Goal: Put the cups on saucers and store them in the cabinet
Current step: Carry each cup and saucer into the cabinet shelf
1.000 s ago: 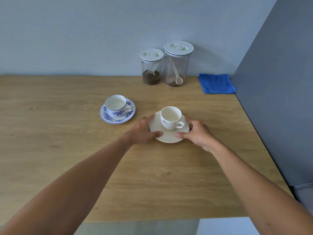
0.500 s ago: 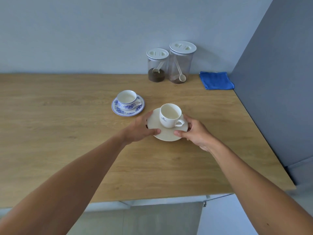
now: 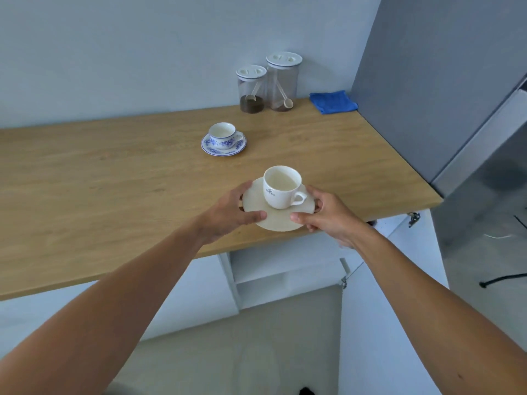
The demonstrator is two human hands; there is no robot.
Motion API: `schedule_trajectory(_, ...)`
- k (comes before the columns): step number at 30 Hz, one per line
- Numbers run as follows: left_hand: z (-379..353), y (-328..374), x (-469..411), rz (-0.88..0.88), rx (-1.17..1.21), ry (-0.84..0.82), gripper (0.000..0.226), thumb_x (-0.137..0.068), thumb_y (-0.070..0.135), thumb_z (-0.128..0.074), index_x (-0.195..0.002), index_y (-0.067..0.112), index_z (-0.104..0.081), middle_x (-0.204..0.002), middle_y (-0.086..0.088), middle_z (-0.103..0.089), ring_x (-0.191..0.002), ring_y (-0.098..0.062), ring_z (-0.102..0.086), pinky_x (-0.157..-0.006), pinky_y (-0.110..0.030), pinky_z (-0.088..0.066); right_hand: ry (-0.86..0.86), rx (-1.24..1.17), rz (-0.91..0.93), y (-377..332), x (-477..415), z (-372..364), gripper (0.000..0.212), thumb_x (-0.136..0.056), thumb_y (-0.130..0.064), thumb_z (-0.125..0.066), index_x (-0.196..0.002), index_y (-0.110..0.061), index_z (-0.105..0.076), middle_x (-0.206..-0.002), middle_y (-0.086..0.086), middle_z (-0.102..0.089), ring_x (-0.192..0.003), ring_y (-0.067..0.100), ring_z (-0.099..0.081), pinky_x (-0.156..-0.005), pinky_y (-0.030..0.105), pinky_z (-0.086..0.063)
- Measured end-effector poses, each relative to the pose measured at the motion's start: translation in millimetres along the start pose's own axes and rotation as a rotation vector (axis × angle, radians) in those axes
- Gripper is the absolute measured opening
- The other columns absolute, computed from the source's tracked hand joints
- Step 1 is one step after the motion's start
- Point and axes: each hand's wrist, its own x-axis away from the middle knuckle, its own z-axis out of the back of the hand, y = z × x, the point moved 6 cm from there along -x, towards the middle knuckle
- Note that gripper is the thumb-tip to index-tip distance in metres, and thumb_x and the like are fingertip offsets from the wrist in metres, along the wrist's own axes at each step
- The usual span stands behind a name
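Note:
A plain white cup (image 3: 281,186) stands on a cream saucer (image 3: 276,220), held up over the front edge of the wooden counter (image 3: 114,178). My left hand (image 3: 231,212) grips the saucer's left rim and my right hand (image 3: 328,213) grips its right rim. Further back on the counter, a blue-patterned cup (image 3: 222,132) sits on its matching saucer (image 3: 211,147). Below the counter an open white cabinet (image 3: 285,277) shows a shelf, its door (image 3: 385,323) swung out to the right.
Two clear canisters (image 3: 268,84) with scoops stand at the back by the wall. A folded blue cloth (image 3: 333,102) lies at the back right corner. A tall grey panel (image 3: 445,89) borders the counter's right side. Floor lies below.
Both hands have lifted the saucer with the white cup and drawn it back to the counter's front edge. The view has pulled back and tilted, showing the open cabinet below.

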Motion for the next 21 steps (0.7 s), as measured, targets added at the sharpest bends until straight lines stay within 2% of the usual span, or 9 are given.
schedule_trajectory(2, -7.7, -1.4, 20.0, 0.0, -0.018, -0.003, 0.089, -0.078, 0.023, -0.081, -0.151, 0.025, -0.03, -0.139, 0.0, -0.048, -0.121, -0.02, -0.057, -0.101, -0.037, -0.05, 0.019, -0.002, -0.008, 1.7, 25.9, -6.5, 0.058, -0.081, -0.008, -0.08, -0.131, -0.029, -0.059, -0.094, 0.003, -0.068, -0.069, 0.013, -0.054, -0.059, 0.026, -0.047)
schedule_trajectory(4, -19.2, -3.0, 38.0, -0.006, -0.033, -0.03, 0.089, -0.078, 0.024, -0.081, -0.151, 0.025, -0.029, -0.139, 0.001, -0.048, -0.122, -0.018, -0.057, -0.102, -0.034, -0.05, 0.042, 0.001, -0.019, 5.9, 51.1, -10.7, 0.06, -0.081, -0.01, -0.08, -0.133, -0.031, -0.057, -0.097, 0.004, -0.068, -0.07, 0.012, -0.054, -0.06, 0.026, -0.047)
schedule_trajectory(9, -53.0, -12.9, 69.8, -0.023, -0.024, -0.103, 0.085, -0.078, 0.023, -0.081, -0.149, 0.026, -0.034, -0.137, 0.002, -0.054, -0.123, -0.016, -0.056, -0.108, -0.04, -0.045, 0.098, 0.011, -0.035, 25.8, 103.2, -14.4, 0.063, -0.08, -0.016, -0.082, -0.133, -0.037, -0.056, -0.096, 0.0, -0.067, -0.063, 0.008, -0.054, -0.066, 0.028, -0.05)
schedule_trajectory(11, -67.9, -22.0, 80.1, -0.019, 0.002, -0.131, 0.084, -0.078, 0.022, -0.081, -0.148, 0.027, -0.035, -0.135, 0.003, -0.057, -0.122, -0.016, -0.057, -0.107, -0.041, -0.045, 0.113, 0.009, -0.036, 37.0, 121.0, -14.8, 0.063, -0.078, -0.019, -0.083, -0.128, -0.046, -0.056, -0.095, -0.002, -0.066, -0.063, 0.009, -0.054, -0.067, 0.028, -0.051)
schedule_trajectory(13, -82.7, -30.9, 87.4, -0.018, 0.026, -0.155, 0.084, -0.078, 0.022, -0.081, -0.148, 0.027, -0.035, -0.136, 0.002, -0.057, -0.123, -0.017, -0.057, -0.107, -0.041, -0.046, 0.123, -0.001, -0.044, 49.6, 136.2, -14.2, 0.061, -0.076, -0.022, -0.084, -0.114, -0.059, -0.055, -0.096, -0.002, -0.067, -0.062, 0.01, -0.054, -0.067, 0.028, -0.052)
schedule_trajectory(15, -98.0, -41.0, 92.6, -0.029, 0.03, -0.175, 0.079, -0.078, 0.024, -0.081, -0.144, 0.032, -0.039, -0.133, 0.005, -0.059, -0.122, -0.016, -0.058, -0.103, -0.037, -0.05, 0.123, -0.013, -0.056, 65.9, 148.3, -13.6, 0.06, -0.073, -0.026, -0.084, -0.107, -0.064, -0.053, -0.099, 0.0, -0.066, -0.062, 0.011, -0.053, -0.066, 0.027, -0.051)
schedule_trajectory(18, -118.3, -61.4, 95.8, -0.022, 0.044, -0.187, 0.075, -0.077, 0.025, -0.081, -0.14, 0.039, -0.042, -0.13, 0.009, -0.06, -0.119, -0.013, -0.06, -0.095, -0.028, -0.053, 0.157, -0.044, -0.103, 98.8, 160.1, -9.1, 0.071, -0.071, -0.026, -0.085, -0.123, -0.057, -0.046, -0.105, 0.0, -0.063, -0.06, 0.011, -0.054, -0.064, 0.025, -0.05)
schedule_trajectory(21, -133.0, -90.6, 88.7, -0.004, 0.035, -0.185, 0.077, -0.077, 0.027, -0.081, -0.142, 0.037, -0.04, -0.134, 0.005, -0.056, -0.119, -0.015, -0.059, -0.101, -0.034, -0.05, 0.176, -0.025, -0.144, 135.8, 160.7, -8.1, 0.091, -0.074, -0.025, -0.086, -0.149, -0.038, -0.037, -0.113, -0.004, -0.063, -0.062, 0.007, -0.06, -0.063, 0.021, -0.052)
